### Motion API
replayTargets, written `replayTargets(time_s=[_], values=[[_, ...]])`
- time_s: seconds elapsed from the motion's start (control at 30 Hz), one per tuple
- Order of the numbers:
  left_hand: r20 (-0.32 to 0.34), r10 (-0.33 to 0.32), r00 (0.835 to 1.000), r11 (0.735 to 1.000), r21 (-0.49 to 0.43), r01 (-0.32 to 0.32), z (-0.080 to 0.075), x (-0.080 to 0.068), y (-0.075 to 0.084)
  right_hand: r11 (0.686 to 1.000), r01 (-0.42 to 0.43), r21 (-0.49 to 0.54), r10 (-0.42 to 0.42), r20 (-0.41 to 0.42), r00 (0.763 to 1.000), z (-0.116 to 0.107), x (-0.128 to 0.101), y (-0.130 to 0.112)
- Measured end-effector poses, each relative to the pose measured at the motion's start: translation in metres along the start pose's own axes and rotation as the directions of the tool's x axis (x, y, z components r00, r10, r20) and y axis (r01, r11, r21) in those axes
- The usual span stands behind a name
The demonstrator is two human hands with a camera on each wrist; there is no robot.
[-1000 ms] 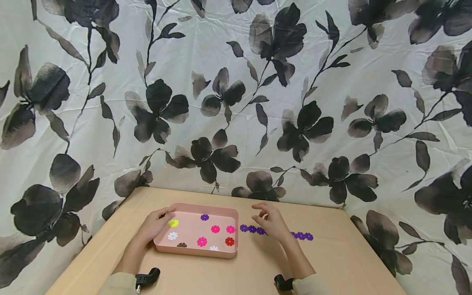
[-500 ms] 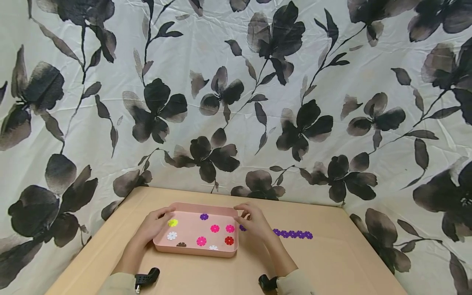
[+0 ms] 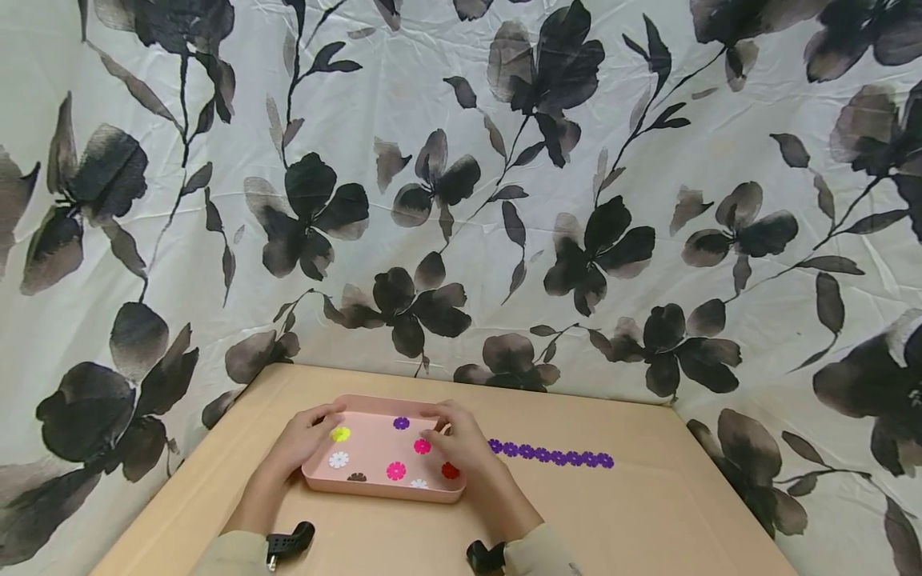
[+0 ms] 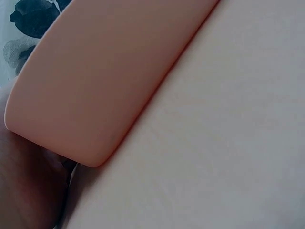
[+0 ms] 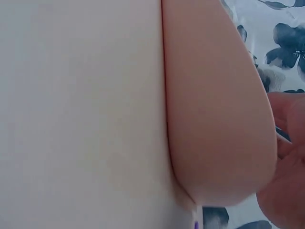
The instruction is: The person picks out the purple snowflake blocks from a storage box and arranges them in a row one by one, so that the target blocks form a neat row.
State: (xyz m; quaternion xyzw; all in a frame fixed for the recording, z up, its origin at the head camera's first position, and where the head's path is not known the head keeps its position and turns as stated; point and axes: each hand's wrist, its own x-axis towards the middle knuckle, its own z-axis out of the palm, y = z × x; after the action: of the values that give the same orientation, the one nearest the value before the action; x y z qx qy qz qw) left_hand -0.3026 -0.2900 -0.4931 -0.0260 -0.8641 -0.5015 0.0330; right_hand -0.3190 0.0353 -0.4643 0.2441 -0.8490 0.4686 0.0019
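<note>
A shallow pink tray (image 3: 382, 492) rests on the table with small, flower-shaped pieces inside. Among them are a purple flower piece (image 3: 401, 423), a yellow flower piece (image 3: 340, 434), a white flower piece (image 3: 338, 460) and a pink flower piece (image 3: 395, 470). My left hand (image 3: 306, 438) grips the tray's left side near the far corner. Over the tray's right side hovers my right hand (image 3: 461, 440), thumb and fingers apart near another pink flower piece (image 3: 422, 446). Nothing shows between those fingers. In both wrist views the tray wall (image 5: 217, 109) hides most of the hand.
Right of the tray, a row of several joined purple flower pieces (image 3: 543, 454) lies on the tan tabletop (image 3: 648, 512). A white cloth (image 3: 446, 96) with dark flowers hangs behind the table. Each wrist wears a black camera (image 3: 290, 542).
My right hand has travelled left from above the purple row, across the tray's rim, to over its right part. The purple row is more exposed. My left hand stays at the tray.
</note>
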Motion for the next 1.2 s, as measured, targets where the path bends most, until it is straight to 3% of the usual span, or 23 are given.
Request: replayTargets(time_s=[0.23, 0.5, 0.77, 0.97, 1.2], values=[[0.006, -0.010, 1.000, 1.000, -0.012, 0.010, 0.000, -0.001, 0.001, 0.994, 0.051, -0.096, -0.053, -0.013, 0.999, 0.017, 0.006, -0.002], [0.000, -0.012, 1.000, 1.000, -0.014, 0.012, 0.001, -0.001, -0.001, 0.984, -0.024, -0.177, 0.025, 0.003, 1.000, 0.031, 0.012, -0.009], [-0.002, -0.006, 1.000, 1.000, -0.020, 0.006, 0.002, 0.000, -0.003, 0.952, 0.034, -0.305, -0.019, 0.053, 0.998, 0.045, 0.023, -0.003], [-0.010, 0.004, 1.000, 1.000, -0.012, -0.004, 0.001, 0.002, -0.004, 0.902, 0.090, -0.422, -0.042, 0.122, 0.992, 0.048, 0.026, -0.001], [-0.012, -0.002, 1.000, 1.000, -0.022, 0.002, 0.002, 0.001, -0.004, 0.889, 0.055, -0.455, 0.008, 0.134, 0.991, 0.050, 0.026, 0.001]])
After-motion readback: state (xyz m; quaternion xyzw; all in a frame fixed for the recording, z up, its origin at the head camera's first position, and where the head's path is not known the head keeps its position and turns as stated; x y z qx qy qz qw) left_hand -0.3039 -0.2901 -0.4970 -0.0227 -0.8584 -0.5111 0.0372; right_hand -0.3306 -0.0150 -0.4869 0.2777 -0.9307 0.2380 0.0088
